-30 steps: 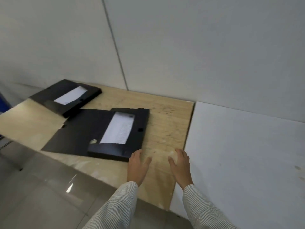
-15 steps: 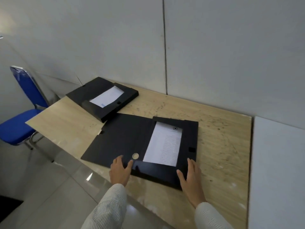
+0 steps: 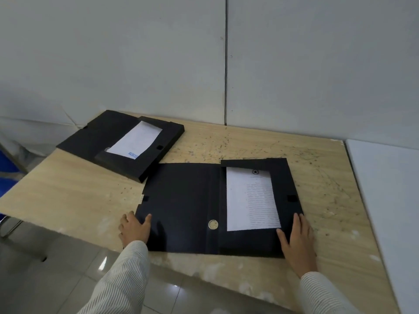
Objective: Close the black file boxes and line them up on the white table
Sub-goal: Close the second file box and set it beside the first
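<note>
Two black file boxes lie open on a wooden table (image 3: 68, 200). The near box (image 3: 181, 200) has its lid spread flat to the left and a printed sheet (image 3: 250, 198) in its tray on the right. My left hand (image 3: 133, 227) rests at the lid's near left corner, thumb over the edge. My right hand (image 3: 297, 239) lies flat against the tray's near right corner. The far box (image 3: 108, 134) lies open at the back left with a white sheet inside. The white table (image 3: 390, 200) adjoins on the right.
A grey panelled wall (image 3: 204, 64) runs behind both tables. A blue chair (image 3: 6, 168) stands at the left edge. Glossy floor tiles (image 3: 45, 279) show below the wooden table's near edge.
The view has turned left and closer to the near box. My left hand has slid left to the lid's corner; my right hand has settled at the tray's right corner.
</note>
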